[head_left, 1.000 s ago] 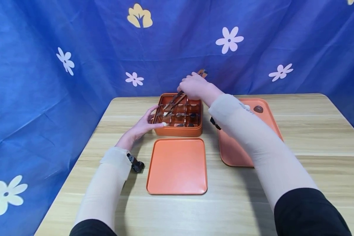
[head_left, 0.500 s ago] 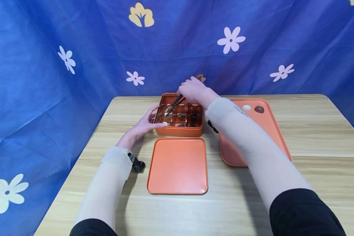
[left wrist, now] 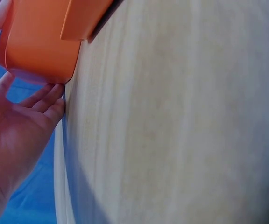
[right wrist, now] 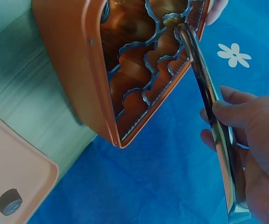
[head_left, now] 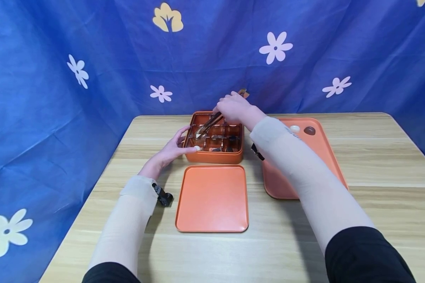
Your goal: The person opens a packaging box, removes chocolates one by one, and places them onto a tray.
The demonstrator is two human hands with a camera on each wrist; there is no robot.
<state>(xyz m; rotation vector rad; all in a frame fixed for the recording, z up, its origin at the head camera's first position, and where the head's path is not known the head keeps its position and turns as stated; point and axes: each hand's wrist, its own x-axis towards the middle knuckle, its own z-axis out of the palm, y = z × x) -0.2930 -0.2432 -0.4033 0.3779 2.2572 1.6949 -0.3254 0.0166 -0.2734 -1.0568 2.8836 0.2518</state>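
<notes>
Orange divided box (head_left: pixel 213 156) with small pieces, right hand (head_left: pixel 233 108) gripping tongs (head_left: pixel 207 125) inside; left hand (head_left: pixel 170 151) open against its side

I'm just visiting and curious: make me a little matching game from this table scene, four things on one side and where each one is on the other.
Things:
1. metal tongs
2. flat orange lid
3. small brown piece
4. left hand

Places:
A. on the far end of the orange tray
B. against the left side of the divided orange box
C. on the table just in front of the box
D. held in the right hand, tips down in the box

Pairs: 1-D, 2-C, 3-A, 4-B
</notes>
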